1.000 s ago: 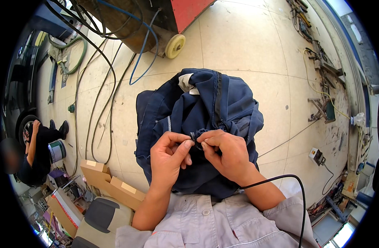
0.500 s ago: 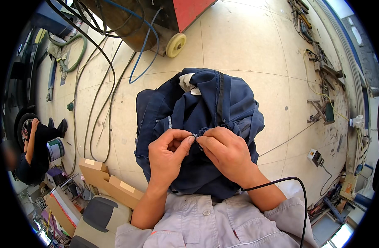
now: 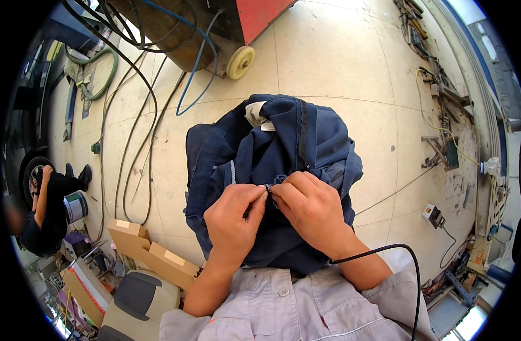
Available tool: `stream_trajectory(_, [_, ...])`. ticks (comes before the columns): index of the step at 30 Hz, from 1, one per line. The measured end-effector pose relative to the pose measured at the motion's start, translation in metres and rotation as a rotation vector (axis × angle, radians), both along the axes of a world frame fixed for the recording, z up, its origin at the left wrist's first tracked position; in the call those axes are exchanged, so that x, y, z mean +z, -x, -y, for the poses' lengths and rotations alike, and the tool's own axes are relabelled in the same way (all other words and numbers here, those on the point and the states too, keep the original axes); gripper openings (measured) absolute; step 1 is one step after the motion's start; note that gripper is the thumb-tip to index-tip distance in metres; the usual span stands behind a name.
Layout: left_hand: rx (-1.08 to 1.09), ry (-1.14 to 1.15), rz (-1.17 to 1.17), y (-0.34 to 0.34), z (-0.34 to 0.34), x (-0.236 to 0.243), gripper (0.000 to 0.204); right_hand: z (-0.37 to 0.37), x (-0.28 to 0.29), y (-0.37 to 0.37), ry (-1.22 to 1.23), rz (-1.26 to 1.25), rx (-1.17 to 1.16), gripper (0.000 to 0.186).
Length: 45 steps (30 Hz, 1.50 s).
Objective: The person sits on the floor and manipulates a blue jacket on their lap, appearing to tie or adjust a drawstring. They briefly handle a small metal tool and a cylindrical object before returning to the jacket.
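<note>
A dark blue garment (image 3: 283, 142) lies bunched up in front of me, across my lap. A dark strip runs along one of its folds, and a pale patch of lining (image 3: 254, 116) shows near its top. My left hand (image 3: 235, 213) pinches a small frayed-looking bit of the cloth between thumb and forefinger. Right beside it, my right hand (image 3: 311, 210) is closed in a pinch on the same bit, the fingertips of both hands almost touching. Whatever lies between the fingertips is too small to see well. A thin black cable passes over my right forearm.
A machine with a cream wheel (image 3: 240, 62) stands ahead, with hoses and cables (image 3: 152, 125) across the floor on the left. Cardboard boxes (image 3: 169, 264) and a grey seat (image 3: 135, 295) are at lower left. Another person (image 3: 44, 213) crouches by a car wheel. Tools (image 3: 442, 96) line the right wall.
My left hand has turned a little and its fingers have curled in closer to the thumb. The right hand has shifted up only slightly. The garment stays in place.
</note>
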<state>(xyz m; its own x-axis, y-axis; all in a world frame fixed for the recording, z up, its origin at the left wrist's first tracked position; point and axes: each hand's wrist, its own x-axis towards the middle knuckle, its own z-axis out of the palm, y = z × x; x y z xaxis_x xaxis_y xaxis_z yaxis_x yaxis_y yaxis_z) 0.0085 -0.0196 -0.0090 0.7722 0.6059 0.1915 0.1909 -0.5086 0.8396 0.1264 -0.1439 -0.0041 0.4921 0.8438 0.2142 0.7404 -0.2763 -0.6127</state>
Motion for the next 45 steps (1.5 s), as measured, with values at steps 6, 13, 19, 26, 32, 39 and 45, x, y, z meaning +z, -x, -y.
stream_trajectory(6, [-0.068, -0.240, 0.066, 0.002, 0.005, -0.008, 0.019, -0.004, 0.003, -0.002, 0.008, -0.146, -0.043, 0.029])
stream_trajectory(13, [-0.106, -0.290, 0.070, 0.002, 0.010, -0.011, 0.021, -0.002, 0.010, -0.012, 0.028, -0.439, -0.007, 0.024])
stream_trajectory(19, [-0.124, -0.347, 0.065, 0.001, 0.010, -0.011, 0.020, -0.002, 0.009, -0.015, 0.023, -0.519, 0.008, 0.017])
stream_trajectory(26, [-0.141, -0.369, 0.057, 0.002, 0.007, -0.009, 0.021, -0.006, 0.011, -0.016, 0.008, -0.561, 0.008, 0.006])
stream_trajectory(32, [-0.317, -0.441, 0.109, 0.007, -0.012, -0.004, 0.018, -0.003, 0.009, -0.012, -0.055, -0.812, -0.179, 0.006])
stream_trajectory(39, [-0.677, -0.543, 0.167, 0.003, -0.046, 0.012, 0.015, -0.003, 0.003, -0.013, -0.133, -0.863, -0.206, 0.007])
stream_trajectory(45, [-0.805, -0.579, 0.157, -0.006, -0.056, 0.019, 0.011, -0.007, 0.008, -0.016, -0.185, -0.991, -0.197, 0.004])
